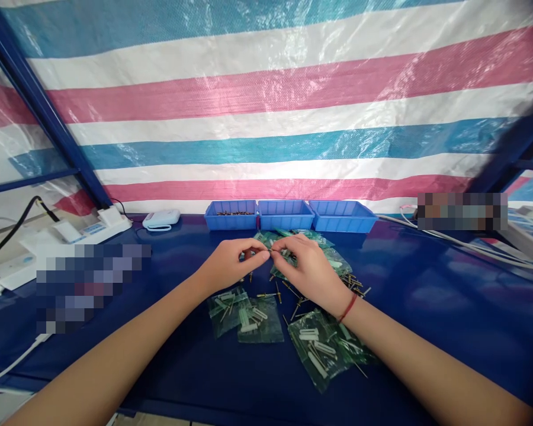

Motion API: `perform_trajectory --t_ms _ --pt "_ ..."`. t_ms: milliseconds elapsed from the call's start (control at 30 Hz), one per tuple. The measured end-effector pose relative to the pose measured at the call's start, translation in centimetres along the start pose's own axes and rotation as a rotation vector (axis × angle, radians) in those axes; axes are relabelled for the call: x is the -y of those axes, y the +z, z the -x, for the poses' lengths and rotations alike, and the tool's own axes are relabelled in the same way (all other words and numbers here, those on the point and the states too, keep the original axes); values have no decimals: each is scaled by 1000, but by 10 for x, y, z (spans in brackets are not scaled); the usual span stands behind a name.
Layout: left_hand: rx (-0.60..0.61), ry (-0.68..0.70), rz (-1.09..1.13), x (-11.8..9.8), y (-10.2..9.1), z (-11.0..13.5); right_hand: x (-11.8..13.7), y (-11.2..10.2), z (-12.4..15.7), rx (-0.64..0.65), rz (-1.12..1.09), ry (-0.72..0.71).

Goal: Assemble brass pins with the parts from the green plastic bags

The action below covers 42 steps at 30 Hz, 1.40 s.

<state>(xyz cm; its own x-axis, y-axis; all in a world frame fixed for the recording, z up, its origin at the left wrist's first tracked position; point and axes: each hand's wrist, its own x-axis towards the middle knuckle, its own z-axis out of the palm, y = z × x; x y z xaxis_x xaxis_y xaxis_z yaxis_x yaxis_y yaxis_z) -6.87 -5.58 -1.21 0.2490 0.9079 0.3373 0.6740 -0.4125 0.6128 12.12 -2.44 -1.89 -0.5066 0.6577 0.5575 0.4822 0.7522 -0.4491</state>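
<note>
Over the middle of the table, my left hand and my right hand meet fingertip to fingertip. Both are closed in a pinch; whatever lies between the fingers is too small to make out. Below them are clear greenish plastic bags, one a small bag holding white plugs and metal pins. Another bag with similar white pieces lies by my right forearm. Loose thin metal screws or pins are scattered under my right hand, which partly hides them. More bags lie behind it.
Three blue bins stand in a row at the back; the left bin holds small brownish metal parts. A white device sits left of them. Power strips and cables occupy the left side, with white cables at right. A striped sheet hangs behind.
</note>
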Motion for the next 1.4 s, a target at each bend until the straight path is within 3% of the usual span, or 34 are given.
perform_trajectory --t_ms 233,467,600,700,867,1000,1067,1200,1400 --pt "-101 -55 134 -6 6 1 4 -2 2 -56 -90 36" --pt "-134 -57 208 -6 11 1 2 -1 0 -12 -287 142" --pt "-141 -67 172 -6 12 2 0 -1 -1 -53 -302 173" --pt "-99 -102 156 -7 12 2 2 -3 1 -124 -172 86" --pt "-27 -97 266 -7 15 0 6 -3 3 -127 -30 -140" --pt "-17 -85 334 -6 16 -2 5 -1 2 -119 6 -195" --pt "-72 -68 277 -3 13 -7 4 0 2 -116 14 -185" --pt "-309 -60 51 15 -3 -35 1 4 2 -102 1 -81" --pt "-493 -109 -184 49 -22 -86 1 9 0 98 82 -130"
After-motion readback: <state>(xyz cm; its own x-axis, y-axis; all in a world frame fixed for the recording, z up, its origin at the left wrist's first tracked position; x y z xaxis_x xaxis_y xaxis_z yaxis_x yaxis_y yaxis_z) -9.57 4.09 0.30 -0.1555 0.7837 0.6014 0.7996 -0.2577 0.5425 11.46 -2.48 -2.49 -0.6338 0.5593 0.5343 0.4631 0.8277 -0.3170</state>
